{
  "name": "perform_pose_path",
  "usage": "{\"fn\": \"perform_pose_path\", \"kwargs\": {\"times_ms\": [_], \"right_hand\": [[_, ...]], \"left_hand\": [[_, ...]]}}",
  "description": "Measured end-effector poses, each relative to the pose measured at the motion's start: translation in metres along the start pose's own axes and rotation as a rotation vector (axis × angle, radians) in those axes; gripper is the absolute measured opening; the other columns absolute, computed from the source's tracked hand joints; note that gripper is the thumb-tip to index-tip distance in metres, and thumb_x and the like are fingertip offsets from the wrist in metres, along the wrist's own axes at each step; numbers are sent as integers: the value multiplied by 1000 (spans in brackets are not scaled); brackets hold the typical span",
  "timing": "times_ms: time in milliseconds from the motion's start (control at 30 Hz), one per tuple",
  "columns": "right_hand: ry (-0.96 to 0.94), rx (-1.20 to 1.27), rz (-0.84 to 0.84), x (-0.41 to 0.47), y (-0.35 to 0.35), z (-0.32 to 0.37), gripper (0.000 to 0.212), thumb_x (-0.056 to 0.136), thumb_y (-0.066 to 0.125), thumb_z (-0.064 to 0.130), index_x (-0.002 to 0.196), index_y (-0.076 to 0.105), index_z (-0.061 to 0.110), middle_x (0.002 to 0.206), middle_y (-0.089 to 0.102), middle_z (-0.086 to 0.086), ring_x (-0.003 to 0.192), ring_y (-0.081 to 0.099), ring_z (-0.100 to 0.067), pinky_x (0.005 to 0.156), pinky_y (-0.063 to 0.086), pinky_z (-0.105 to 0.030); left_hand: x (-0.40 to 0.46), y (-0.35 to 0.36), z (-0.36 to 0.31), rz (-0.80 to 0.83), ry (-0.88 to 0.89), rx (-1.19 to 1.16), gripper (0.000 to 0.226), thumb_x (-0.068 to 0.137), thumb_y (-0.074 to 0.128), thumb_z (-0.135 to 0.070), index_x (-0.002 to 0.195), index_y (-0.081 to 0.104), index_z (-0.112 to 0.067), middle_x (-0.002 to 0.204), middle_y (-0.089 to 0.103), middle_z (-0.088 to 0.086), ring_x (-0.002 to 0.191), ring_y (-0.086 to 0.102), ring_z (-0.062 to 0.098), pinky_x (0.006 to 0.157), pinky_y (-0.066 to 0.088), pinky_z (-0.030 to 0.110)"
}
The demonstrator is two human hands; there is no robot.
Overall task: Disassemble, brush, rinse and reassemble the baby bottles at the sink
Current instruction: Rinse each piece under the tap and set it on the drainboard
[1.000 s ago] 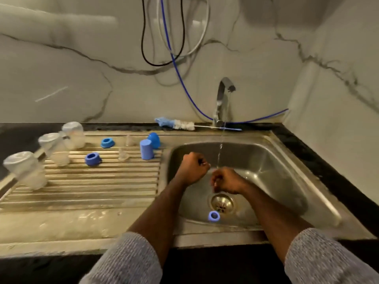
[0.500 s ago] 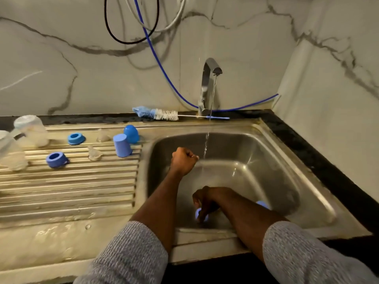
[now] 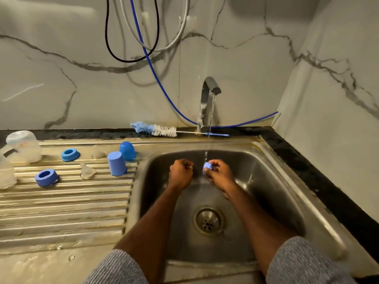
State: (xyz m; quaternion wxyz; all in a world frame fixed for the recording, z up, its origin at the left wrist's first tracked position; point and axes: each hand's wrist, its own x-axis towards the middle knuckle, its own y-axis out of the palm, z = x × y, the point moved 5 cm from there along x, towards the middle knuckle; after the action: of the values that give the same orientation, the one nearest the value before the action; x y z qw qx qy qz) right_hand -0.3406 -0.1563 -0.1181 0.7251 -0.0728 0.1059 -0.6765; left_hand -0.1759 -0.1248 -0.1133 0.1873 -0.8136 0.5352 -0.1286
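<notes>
My right hand pinches a blue bottle ring under the thin water stream from the tap, above the steel sink. Just to its left, my left hand is curled into a fist; I cannot tell whether anything is inside it. On the drainboard lie two more blue rings, two blue caps and two clear nipples. Clear bottles stand upside down at the far left.
A blue and white bottle brush lies on the ledge behind the sink, beside the tap's base. The drain sits in the basin floor below my hands. Cables and a blue hose hang on the marble wall.
My right hand reached down to the basin floor near the drain, picked up the blue ring and lifted it into the water stream. The left fist stayed in place.
</notes>
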Motion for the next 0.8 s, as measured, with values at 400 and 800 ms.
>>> {"fn": "perform_pose_path", "kwargs": {"times_ms": [400,800], "right_hand": [[16,318,43,10,11,9,17,95,66,14,110,68,23,106,73,-9,95,72,-24,76,62,-36],[157,469,45,6,3,22,10,97,63,14,100,68,5,92,73,-16,76,71,-28,68,63,-40]], "left_hand": [[-18,21,-14,291,-55,-488,28,107,49,-27,111,72,-13,93,76,13,77,73,19,54,54,28],[-17,22,-17,170,69,-446,18,104,51,-11,99,68,-13,78,71,3,62,63,10,52,47,25]]}}
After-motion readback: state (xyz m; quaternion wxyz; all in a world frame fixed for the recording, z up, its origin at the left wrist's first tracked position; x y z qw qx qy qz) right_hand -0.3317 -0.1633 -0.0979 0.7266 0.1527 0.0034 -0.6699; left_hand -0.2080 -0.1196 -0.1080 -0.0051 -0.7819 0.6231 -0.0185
